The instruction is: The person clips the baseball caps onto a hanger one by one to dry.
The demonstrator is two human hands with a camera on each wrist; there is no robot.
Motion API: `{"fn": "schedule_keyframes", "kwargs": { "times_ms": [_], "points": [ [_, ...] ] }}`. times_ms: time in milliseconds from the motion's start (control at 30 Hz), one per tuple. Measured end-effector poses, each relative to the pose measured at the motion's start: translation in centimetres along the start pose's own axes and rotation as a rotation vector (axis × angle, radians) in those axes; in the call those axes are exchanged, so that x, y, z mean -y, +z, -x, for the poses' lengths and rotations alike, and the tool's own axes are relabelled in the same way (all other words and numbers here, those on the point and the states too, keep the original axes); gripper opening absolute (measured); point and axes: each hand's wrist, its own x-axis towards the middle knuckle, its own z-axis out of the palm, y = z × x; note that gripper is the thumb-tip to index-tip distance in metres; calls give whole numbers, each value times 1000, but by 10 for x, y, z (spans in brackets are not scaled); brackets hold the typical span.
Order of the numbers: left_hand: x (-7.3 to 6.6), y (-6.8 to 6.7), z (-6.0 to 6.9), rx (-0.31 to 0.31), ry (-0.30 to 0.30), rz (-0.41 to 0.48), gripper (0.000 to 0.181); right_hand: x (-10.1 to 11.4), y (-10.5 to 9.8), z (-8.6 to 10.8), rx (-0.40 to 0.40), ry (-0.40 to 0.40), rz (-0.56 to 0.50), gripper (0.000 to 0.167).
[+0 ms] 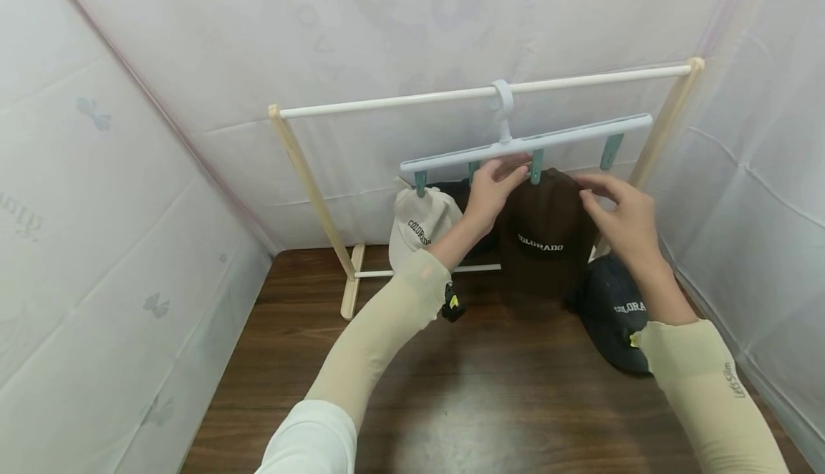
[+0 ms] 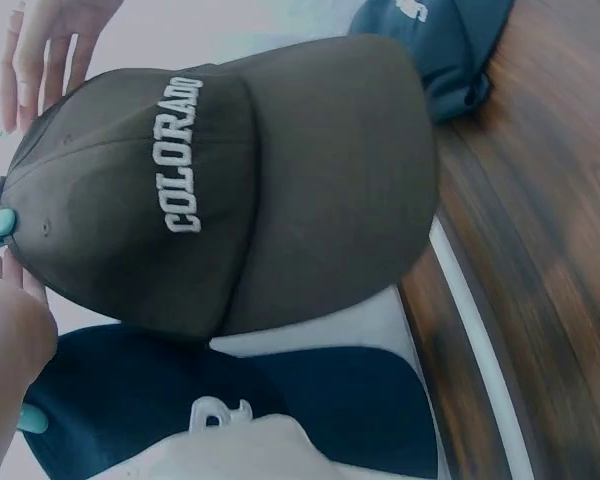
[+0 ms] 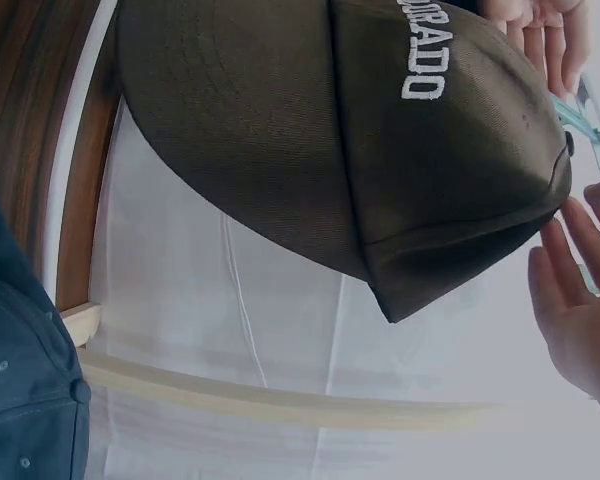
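Observation:
A brown cap (image 1: 544, 220) with white COLORADO lettering hangs brim down from a teal clip (image 1: 536, 166) on the white hanger (image 1: 464, 157). Just left of that clip is my left hand (image 1: 491, 191), its fingers reaching behind the cap's top; the right wrist view shows these fingers (image 3: 552, 45) extended. At the cap's right side, my right hand (image 1: 621, 220) holds its fingers nearly straight, their tips touching the crown near the top. Beside the brown cap hang a white cap (image 1: 422, 220) and a dark navy cap (image 2: 160, 390), partly covered by my left arm.
The hanger hooks over a white rail (image 1: 399, 102) on a wooden-legged rack (image 1: 312, 195). A navy cap (image 1: 612, 309) lies on the brown wooden table (image 1: 464, 402) at right, partly behind my right forearm. Another teal clip (image 1: 611, 152) hangs at the hanger's right end.

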Motion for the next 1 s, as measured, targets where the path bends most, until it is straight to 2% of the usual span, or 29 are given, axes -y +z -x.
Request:
{"fn": "schedule_keyframes", "kwargs": {
  "times_ms": [67,200,300,400,567,833,1000],
  "points": [
    [-3,-2,5,17,39,-11,29,2,-1,1,-6,-3,17,24],
    [-15,-6,19,66,96,-120,27,7,-2,3,-8,-27,40,24],
    [-22,-8,27,109,116,-208,28,11,-2,6,-4,-54,45,25],
    [-16,-12,33,160,122,-266,29,13,0,10,16,-76,42,26],
    [0,-21,43,240,131,-320,31,12,5,19,82,-111,36,29],
    [8,-28,59,311,252,-527,31,7,15,35,154,-189,59,32],
    [16,-29,70,339,295,-636,31,3,18,44,178,-210,37,34]
  ]
}}
